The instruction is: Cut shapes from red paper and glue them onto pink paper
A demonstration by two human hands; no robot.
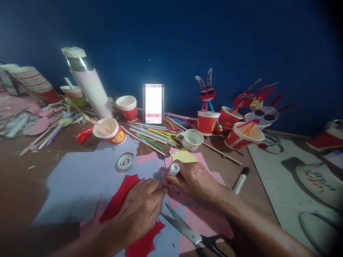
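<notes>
My left hand [144,201] lies over a piece of red paper [120,192], its fingers bent and pressed together at the paper's edge; their tips are partly hidden. Just right of it, my right hand [194,178] is closed around a short white tube [174,169], held upright with its round end facing up. A bit of red shows below the tube, and I cannot tell whether it belongs to it. Under both hands are sheets of blue paper [72,178] and pink paper [214,221]. Open scissors [187,232] with black handles lie close by my hands.
A tape roll [125,162], a small white cup [191,139] and a red paper cup [118,135] stand ahead. Colored sticks [152,134] lie behind. Paper-cup puppets [208,123] line the back right. A white flask [91,89] stands left, and a marker [241,180] lies right.
</notes>
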